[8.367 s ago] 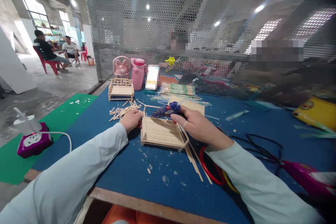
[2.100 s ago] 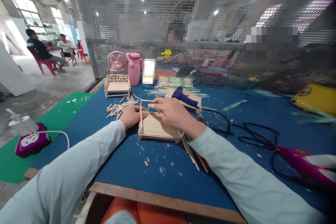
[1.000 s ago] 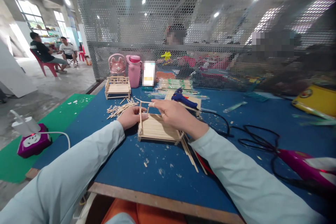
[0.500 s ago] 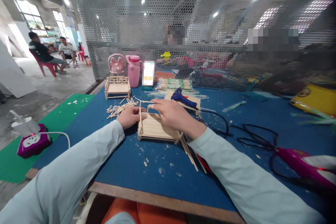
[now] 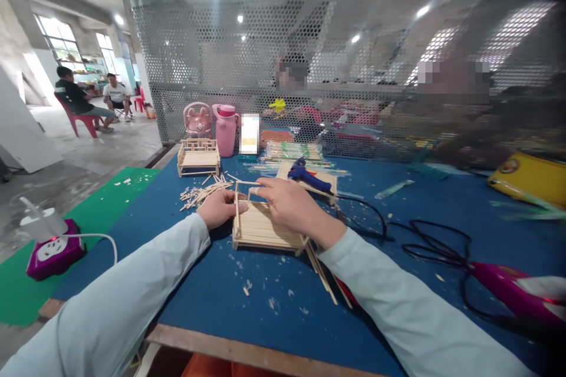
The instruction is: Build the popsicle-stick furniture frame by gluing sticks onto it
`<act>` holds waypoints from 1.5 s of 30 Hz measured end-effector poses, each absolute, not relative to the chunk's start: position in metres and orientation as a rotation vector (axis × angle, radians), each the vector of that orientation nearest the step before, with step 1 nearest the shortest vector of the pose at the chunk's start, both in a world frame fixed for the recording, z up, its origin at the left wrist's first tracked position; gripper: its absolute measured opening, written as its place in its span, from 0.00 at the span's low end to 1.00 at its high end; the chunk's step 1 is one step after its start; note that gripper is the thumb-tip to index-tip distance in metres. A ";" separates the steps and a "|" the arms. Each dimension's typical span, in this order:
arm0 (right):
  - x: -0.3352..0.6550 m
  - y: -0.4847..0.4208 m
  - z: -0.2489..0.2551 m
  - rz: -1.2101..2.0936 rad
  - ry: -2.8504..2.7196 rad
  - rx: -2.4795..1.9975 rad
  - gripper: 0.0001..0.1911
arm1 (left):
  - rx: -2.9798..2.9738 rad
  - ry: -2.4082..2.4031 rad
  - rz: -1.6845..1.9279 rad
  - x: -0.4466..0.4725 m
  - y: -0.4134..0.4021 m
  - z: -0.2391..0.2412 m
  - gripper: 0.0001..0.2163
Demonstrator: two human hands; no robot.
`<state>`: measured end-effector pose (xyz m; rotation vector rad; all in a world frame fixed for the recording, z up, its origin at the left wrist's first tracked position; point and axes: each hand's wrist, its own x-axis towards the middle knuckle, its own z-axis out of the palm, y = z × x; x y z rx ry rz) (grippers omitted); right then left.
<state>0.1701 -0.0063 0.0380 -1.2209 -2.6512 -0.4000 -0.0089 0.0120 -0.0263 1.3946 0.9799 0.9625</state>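
Observation:
A miniature bench [image 5: 267, 227] made of thin wooden sticks stands on the blue tabletop in front of me. My left hand [image 5: 217, 208] is closed on its left side, thumb and fingers at the corner post. Over the seat reaches my right hand [image 5: 292, 205], its fingers closed at a short stick piece at the back; the fingertips are partly hidden. Behind it, a blue glue gun [image 5: 309, 177] lies on another stick-built piece [image 5: 329, 187]. A finished-looking stick bench [image 5: 198, 159] stands at the back left, with a pile of short sticks [image 5: 204, 193] before it.
Long sticks [image 5: 325, 277] lie beside my right forearm. A black cable [image 5: 435, 241] runs right towards a purple power strip [image 5: 504, 285]. Along the mesh screen [image 5: 177, 47] stand a pink bottle [image 5: 226, 132] and a lit phone [image 5: 250, 134]. People sit beyond.
The view has tipped upward, so everything sits lower in the picture. Both hands keep nearly the same hold on the miniature bench.

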 end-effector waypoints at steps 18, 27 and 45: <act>0.173 -0.005 0.038 -0.351 -2.648 -1.168 0.22 | 1.378 0.938 0.974 -0.009 0.012 -0.027 0.17; 0.171 -0.008 0.038 -0.397 -2.653 -1.190 0.22 | 1.405 0.963 0.970 -0.009 0.011 -0.026 0.17; 0.209 -0.008 0.088 -0.320 -1.677 -1.178 0.22 | 1.454 1.124 0.863 -0.020 0.012 -0.016 0.17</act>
